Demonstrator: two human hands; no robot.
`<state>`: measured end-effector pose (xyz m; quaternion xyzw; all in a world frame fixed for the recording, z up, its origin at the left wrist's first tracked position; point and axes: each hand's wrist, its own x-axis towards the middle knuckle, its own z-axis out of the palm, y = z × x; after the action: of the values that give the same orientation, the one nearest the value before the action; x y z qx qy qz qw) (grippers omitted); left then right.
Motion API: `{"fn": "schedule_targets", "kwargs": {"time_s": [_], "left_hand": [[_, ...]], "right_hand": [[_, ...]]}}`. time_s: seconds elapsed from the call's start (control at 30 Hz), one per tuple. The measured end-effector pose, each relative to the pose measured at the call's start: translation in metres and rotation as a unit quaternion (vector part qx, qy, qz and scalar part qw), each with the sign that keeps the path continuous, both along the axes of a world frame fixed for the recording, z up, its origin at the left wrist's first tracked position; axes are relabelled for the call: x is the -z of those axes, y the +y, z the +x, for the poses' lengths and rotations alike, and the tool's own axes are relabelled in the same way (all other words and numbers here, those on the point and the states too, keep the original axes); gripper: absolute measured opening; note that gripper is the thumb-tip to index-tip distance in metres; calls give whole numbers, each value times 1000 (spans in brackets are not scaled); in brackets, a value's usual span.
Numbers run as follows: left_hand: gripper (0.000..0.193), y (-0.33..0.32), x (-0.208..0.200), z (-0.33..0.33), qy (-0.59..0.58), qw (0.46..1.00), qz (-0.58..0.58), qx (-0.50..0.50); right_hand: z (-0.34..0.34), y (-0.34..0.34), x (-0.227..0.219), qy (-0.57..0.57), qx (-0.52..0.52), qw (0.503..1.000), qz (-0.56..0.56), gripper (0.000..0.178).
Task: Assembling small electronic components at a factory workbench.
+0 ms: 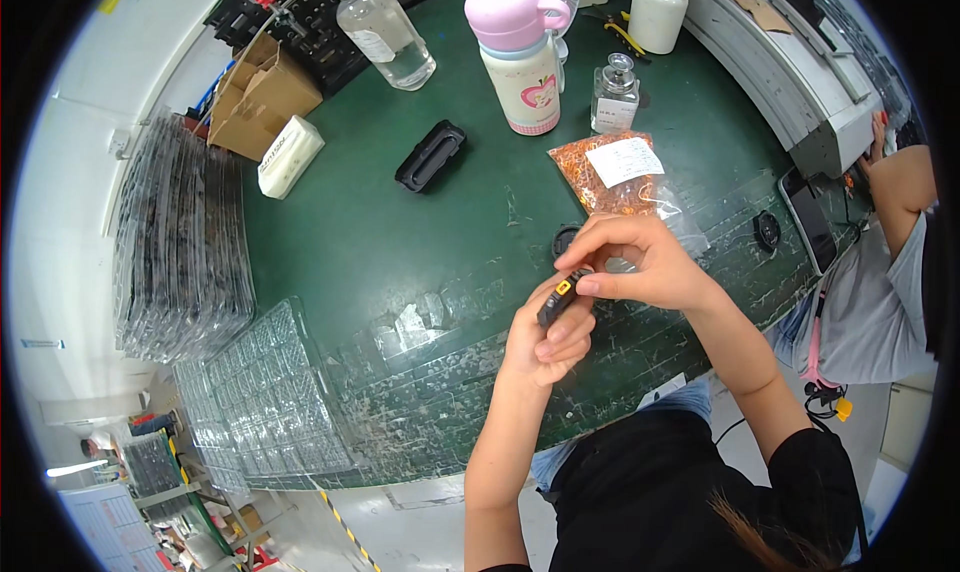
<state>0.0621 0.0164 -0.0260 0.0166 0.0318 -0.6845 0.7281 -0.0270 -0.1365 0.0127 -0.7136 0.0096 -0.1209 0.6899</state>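
The scuffed near edge of the desk (370,242) curves past at 6 o'clock, crossed by the left forearm (513,437). Just beyond it, the left hand (545,347) holds a small black part (556,300) with a yellow insert, fingers curled and clamped around its lower end. The right hand (650,262) arches in from 2 o'clock, thumb and forefinger pinched on the upper end. Open green surface runs toward 10 o'clock, as far as a long black tray (431,156). Room is tighter at 1 o'clock, where a bag of orange pieces (582,170) lies near the right hand. At 2 o'clock lie a round black part (767,231) and, farther, a phone (808,220) near the desk's side edge.
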Motion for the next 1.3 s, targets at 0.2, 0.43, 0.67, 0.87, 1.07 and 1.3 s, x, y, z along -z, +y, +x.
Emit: {"fn": "schedule_targets", "kwargs": {"time_s": [0.2, 0.43, 0.67, 0.87, 1.07, 1.3], "left_hand": [[41, -1, -14, 2, -435, 863, 174, -189], [43, 9, -26, 8, -648, 687, 184, -273], [41, 10, -34, 7, -613, 725, 200, -241], [39, -3, -31, 1, -596, 706, 233, -302], [24, -2, -6, 14, -814, 361, 296, -347], [22, -14, -3, 2, -912, 181, 207, -304]], "right_hand": [[-3, 3, -6, 17, 90, 989, 113, 20], [-2, 4, -5, 21, 83, 988, 126, 19], [-1, 3, -5, -1, 71, 994, 79, 20], [-17, -7, -28, -43, 147, 979, -135, 25], [-90, -34, -10, -54, 408, 904, -115, 18], [-168, -60, 26, 77, 568, 763, -300, 11]]}}
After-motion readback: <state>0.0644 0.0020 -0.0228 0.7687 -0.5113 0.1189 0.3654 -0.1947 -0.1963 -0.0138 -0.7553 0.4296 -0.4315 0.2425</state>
